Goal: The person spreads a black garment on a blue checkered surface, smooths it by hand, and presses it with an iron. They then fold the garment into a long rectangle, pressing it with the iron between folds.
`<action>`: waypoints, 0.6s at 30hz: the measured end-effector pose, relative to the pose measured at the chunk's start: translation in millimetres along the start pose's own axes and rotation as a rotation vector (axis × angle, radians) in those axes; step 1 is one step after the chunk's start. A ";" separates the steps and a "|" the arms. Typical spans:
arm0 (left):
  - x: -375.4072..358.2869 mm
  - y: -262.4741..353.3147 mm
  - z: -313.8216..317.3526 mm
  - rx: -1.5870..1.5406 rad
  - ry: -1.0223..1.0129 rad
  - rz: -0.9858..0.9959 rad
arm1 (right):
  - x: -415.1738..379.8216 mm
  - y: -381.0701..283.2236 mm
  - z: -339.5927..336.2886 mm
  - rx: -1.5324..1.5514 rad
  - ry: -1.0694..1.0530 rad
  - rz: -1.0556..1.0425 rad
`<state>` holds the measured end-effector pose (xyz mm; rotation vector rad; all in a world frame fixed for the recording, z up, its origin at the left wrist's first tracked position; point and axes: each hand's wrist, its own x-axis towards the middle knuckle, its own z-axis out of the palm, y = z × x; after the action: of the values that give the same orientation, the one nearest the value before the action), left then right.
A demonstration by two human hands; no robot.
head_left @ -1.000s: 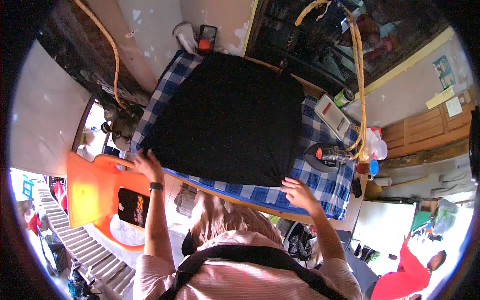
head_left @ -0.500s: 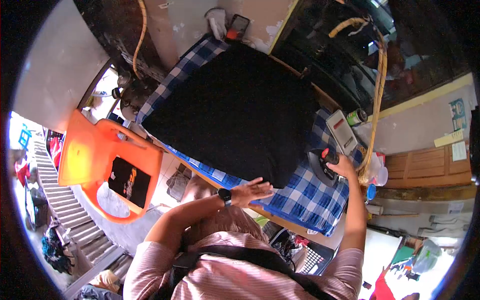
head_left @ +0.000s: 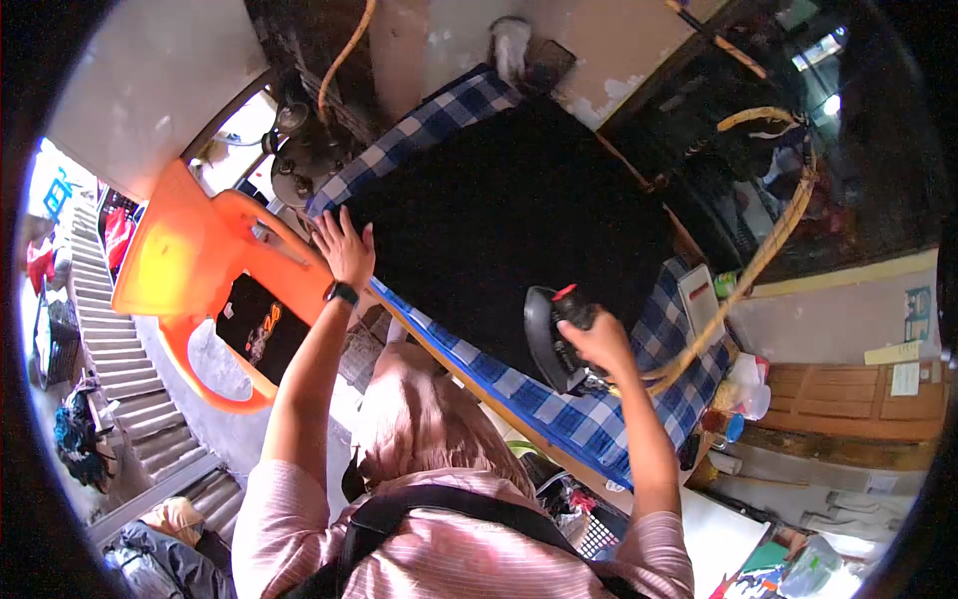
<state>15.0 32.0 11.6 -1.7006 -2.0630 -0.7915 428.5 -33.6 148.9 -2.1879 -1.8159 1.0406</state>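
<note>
Gripping the handle of a dark clothes iron (head_left: 551,334), the right hand (head_left: 596,342) has its fingers wrapped tight around it, the soleplate down on the near edge of the black garment (head_left: 509,215). That garment lies spread flat over a blue-and-white checked cloth (head_left: 589,414) covering the table, likely as padding for pressing. Left hand (head_left: 344,248) lies flat, fingers spread, palm down on the garment's left corner, holding nothing; looks like it pins the fabric taut so the iron doesn't drag it into folds. A dark wristwatch (head_left: 341,293) sits on that wrist. Yellow-orange cord (head_left: 758,255) arcs from above down toward the iron on the right side, hung high, probably to keep it off the fabric. Orange plastic chair (head_left: 195,270) stands just beside the table's left end, with a small black printed garment (head_left: 254,327) on its seat. A white flat box (head_left: 702,299) and a green can (head_left: 728,283) sit at the far right of the cloth, off the ironing area. Pink striped shirt sleeves frame the bottom.
</note>
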 end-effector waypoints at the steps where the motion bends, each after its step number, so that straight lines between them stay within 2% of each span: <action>1: 4.4 -10.1 10.8 0.069 -0.071 -0.101 | -1.8 -16.5 16.0 -0.090 0.032 -0.104; 2: 6.1 -19.7 16.9 0.138 -0.141 -0.206 | -6.3 -33.2 28.1 -0.157 -0.018 -0.118; 5: 18.8 -45.7 18.9 0.041 -0.213 -0.259 | -18.8 -58.4 52.3 -0.259 -0.254 -0.269; 6: 19.5 -55.1 24.1 -0.056 -0.110 -0.216 | -25.4 -70.0 54.3 -0.263 -0.311 -0.301; 7: 20.7 -64.2 29.4 -0.055 -0.107 -0.220 | -27.0 -76.9 54.3 -0.236 -0.376 -0.304; 9: 24.8 -84.0 36.0 -0.329 -0.339 -0.284 | -23.4 -83.6 58.1 -0.205 -0.284 -0.286; 11: 30.7 -98.5 34.6 -0.420 -0.272 -0.271 | -8.9 -93.6 61.7 -0.181 -0.212 -0.231; 13: 42.9 -110.9 25.9 -0.627 -0.518 -0.350 | 6.6 -107.9 68.7 -0.137 -0.083 -0.161; 14: 47.8 -111.0 23.7 -0.655 -0.390 -0.324 | 13.8 -117.3 74.7 -0.168 -0.049 -0.132; 16: 54.6 -113.6 17.6 -0.668 -0.417 -0.397 | 24.3 -138.8 84.8 -0.206 -0.019 -0.111; 17: 57.0 -117.2 14.5 -0.679 -0.441 -0.468 | 24.2 -153.7 84.6 -0.245 -0.094 -0.122; 18: 53.2 -123.1 22.9 -0.735 -0.379 -0.414 | 23.5 -164.0 87.1 -0.280 -0.170 -0.127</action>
<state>-114.4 72.4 1.0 -1.8952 -2.6425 -1.6260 245.3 4.3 153.7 -2.1485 -2.2671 1.0281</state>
